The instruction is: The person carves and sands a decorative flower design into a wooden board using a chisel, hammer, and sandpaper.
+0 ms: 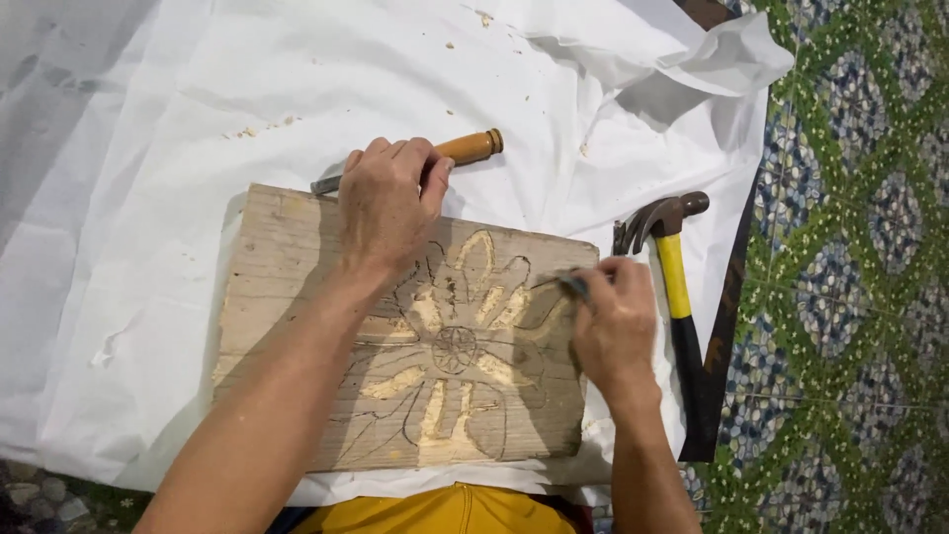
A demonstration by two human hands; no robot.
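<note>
A weathered wooden board (297, 297) lies on a white sheet (148, 148), with a flower pattern (457, 348) partly carved into it. My left hand (388, 203) rests at the board's far edge, closed over a chisel with an orange wooden handle (471, 147). My right hand (615, 321) is at the board's right edge, pinching a small dark pencil-like tool (571, 285) whose tip touches a petal outline.
A claw hammer (674, 267) with a yellow and black handle lies on the sheet right of the board. Wood chips are scattered on the sheet. A patterned green and blue pebble floor (850, 297) lies to the right. Yellow clothing (445, 512) shows at the bottom.
</note>
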